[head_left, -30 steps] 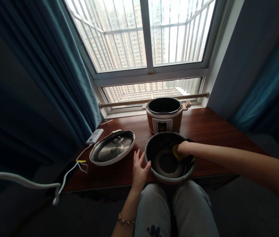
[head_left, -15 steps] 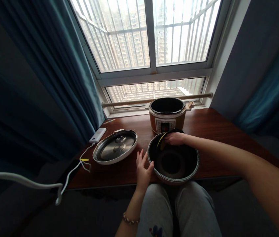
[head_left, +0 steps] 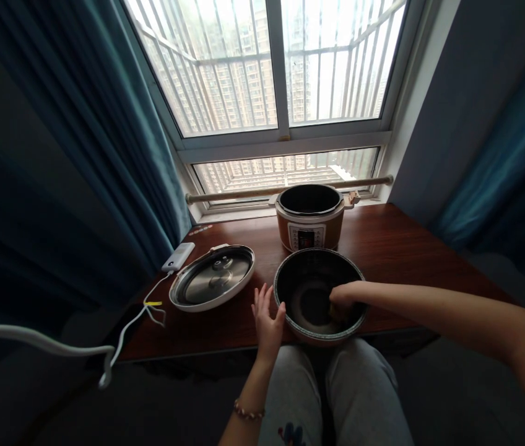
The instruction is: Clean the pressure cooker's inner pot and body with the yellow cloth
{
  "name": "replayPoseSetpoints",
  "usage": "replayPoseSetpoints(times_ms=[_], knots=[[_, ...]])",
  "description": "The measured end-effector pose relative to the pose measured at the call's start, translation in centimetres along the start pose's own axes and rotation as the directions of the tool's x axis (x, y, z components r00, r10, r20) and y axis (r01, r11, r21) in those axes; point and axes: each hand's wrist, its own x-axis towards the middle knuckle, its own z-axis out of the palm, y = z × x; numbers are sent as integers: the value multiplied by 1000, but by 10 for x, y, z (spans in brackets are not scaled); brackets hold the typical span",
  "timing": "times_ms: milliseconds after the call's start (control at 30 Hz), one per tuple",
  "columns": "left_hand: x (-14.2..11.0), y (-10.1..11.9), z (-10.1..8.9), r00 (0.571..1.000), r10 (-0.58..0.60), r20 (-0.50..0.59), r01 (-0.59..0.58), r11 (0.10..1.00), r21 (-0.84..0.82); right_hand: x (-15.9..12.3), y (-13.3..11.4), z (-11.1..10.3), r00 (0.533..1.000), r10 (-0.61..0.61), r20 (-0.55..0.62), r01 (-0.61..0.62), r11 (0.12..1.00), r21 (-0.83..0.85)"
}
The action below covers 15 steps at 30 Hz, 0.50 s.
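A deep dark inner pot with a speckled pale rim stands at the table's front edge, just above my knees. My right hand reaches into it from the right, fingers closed and pressed low against the inner wall. Under those fingers is a dark cloth with yellow, mostly hidden by the hand and the shadow. Beside the pot's left rim, my left hand is open with fingers spread. Its thumb is at the rim; whether it touches I cannot tell.
Behind the pot stands a brown and white electric cooker, its top uncovered. A round lid lies inner side up at the left. Further left are a white power strip and white cord on the wooden table. A barred window is behind.
My right hand has moved with the cloth from the pot's far rim down to its right inner side. The left hand stays by the left rim. The view has shifted slightly.
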Motion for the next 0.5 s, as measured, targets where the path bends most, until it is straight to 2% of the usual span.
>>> replayPoseSetpoints(times_ms=[133, 233, 367, 500], knots=[[-1, 3, 0, 1000, -18, -14, 19, 1000, 23, -10, -20, 14, 989, -57, 140, 43, 994, 99], [-2, 4, 0, 1000, -8, -19, 9, 998, 54, -17, -35, 17, 977, -125, 173, 92, 978, 185], [-4, 7, -3, 999, 19, -41, -14, 992, 127, -32, -42, -3, 980, -188, 69, 170, 964, 204], [-2, 25, -15, 981, 161, -109, -131, 963, 234, -69, -25, -34, 961, -229, -157, 256, 950, 179]])
